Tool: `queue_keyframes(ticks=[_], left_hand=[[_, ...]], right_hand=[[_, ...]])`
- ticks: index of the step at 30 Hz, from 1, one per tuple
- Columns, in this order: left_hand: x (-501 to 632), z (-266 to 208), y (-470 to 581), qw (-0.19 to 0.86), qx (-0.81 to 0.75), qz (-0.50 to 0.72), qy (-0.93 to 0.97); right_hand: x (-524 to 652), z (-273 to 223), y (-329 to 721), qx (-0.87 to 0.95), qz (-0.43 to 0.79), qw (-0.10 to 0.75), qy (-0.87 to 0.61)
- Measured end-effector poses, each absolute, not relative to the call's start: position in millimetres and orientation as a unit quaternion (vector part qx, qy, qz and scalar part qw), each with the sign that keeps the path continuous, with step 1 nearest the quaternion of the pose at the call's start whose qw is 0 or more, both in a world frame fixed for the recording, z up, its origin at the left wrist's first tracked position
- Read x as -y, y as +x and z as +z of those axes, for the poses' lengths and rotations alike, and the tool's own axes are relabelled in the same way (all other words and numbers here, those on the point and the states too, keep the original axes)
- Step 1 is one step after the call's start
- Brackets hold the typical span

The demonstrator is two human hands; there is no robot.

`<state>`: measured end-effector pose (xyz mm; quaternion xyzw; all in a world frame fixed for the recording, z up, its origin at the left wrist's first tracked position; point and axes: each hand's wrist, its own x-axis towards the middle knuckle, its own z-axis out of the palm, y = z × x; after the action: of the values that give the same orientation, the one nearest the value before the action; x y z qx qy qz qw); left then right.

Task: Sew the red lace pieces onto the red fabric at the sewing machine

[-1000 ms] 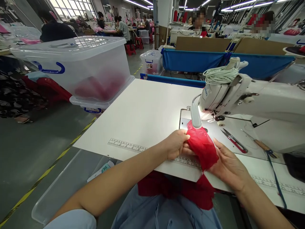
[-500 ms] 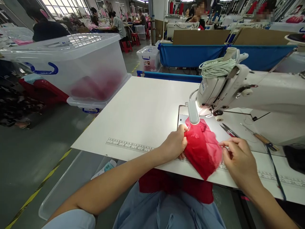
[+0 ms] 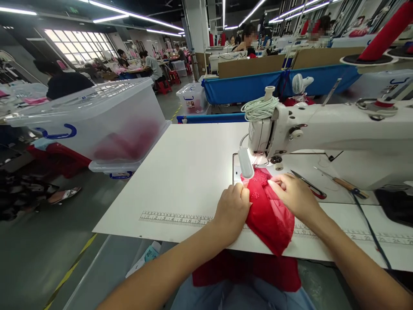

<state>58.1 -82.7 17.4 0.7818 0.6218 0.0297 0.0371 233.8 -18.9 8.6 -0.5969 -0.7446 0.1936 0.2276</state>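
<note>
A piece of red fabric (image 3: 269,215) with lace at its top lies on the white sewing table, its far end beneath the head of the sewing machine (image 3: 300,129). My left hand (image 3: 232,211) grips the fabric's left edge, fingers closed. On the opposite side, my right hand (image 3: 292,193) pinches the fabric near the lace, close to the machine's needle area. The needle itself is hidden behind a white lamp (image 3: 246,162). More red cloth (image 3: 219,273) rests on my lap under the table edge.
Right of the fabric lie snips (image 3: 311,186) and a wooden-handled tool (image 3: 350,186). A printed ruler (image 3: 174,218) runs along the table's front. Large clear bins (image 3: 129,114) stand at left. A red thread cone (image 3: 383,34) is at upper right. Other people sit farther back.
My right hand has moved from the fabric's right edge up and left to beside the lace. My left hand still holds the left edge. The head view has tilted up.
</note>
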Motion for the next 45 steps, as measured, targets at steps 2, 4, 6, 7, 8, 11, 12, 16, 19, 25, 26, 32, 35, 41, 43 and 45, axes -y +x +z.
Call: queue_keyframes(ticks=[2,4,6,7,8,11,12,16,19,25,26,32,35,41,43,45], left_hand=[[86,9,59,0.012,-0.605,0.031,0.795],[90,0,58,-0.049,-0.580,0.050,0.812],[92,-9,56,-0.144,-0.546,0.083,0.821],[93,-13,55,-0.189,-0.531,0.099,0.820],[93,-16,55,-0.223,-0.520,0.111,0.817],[92,-18,54,-0.252,-0.514,0.122,0.811],[92,-17,54,-0.254,-0.513,0.121,0.811],[92,-15,52,-0.271,-0.507,0.110,0.811],[92,-15,50,-0.275,-0.496,0.110,0.817],[87,-3,51,-0.163,-0.509,0.123,0.836],[87,1,53,-0.141,-0.519,0.126,0.834],[88,12,67,0.081,-0.580,0.170,0.792],[89,9,62,0.147,-0.578,0.165,0.786],[91,8,46,0.157,-0.600,0.224,0.752],[92,9,46,0.136,-0.607,0.192,0.759],[92,11,47,0.108,-0.610,0.146,0.772]], right_hand=[[8,9,223,0.740,0.220,0.227,-0.594],[3,8,216,0.738,0.233,0.235,-0.588],[3,7,212,0.738,0.247,0.245,-0.578],[5,7,211,0.740,0.257,0.246,-0.570],[6,7,210,0.744,0.269,0.244,-0.562],[8,10,211,0.756,0.316,0.214,-0.531],[9,12,212,0.761,0.329,0.202,-0.522],[9,14,215,0.768,0.324,0.180,-0.521],[10,10,219,0.761,0.286,0.171,-0.557],[23,7,219,0.757,0.193,0.161,-0.603],[26,8,217,0.764,0.178,0.170,-0.597],[32,-1,215,0.884,0.139,0.210,-0.393],[28,-9,223,0.892,0.132,0.212,-0.377],[26,-12,230,0.914,0.089,0.245,-0.310],[26,-12,227,0.925,0.045,0.251,-0.282],[27,-13,224,0.931,0.007,0.238,-0.276]])
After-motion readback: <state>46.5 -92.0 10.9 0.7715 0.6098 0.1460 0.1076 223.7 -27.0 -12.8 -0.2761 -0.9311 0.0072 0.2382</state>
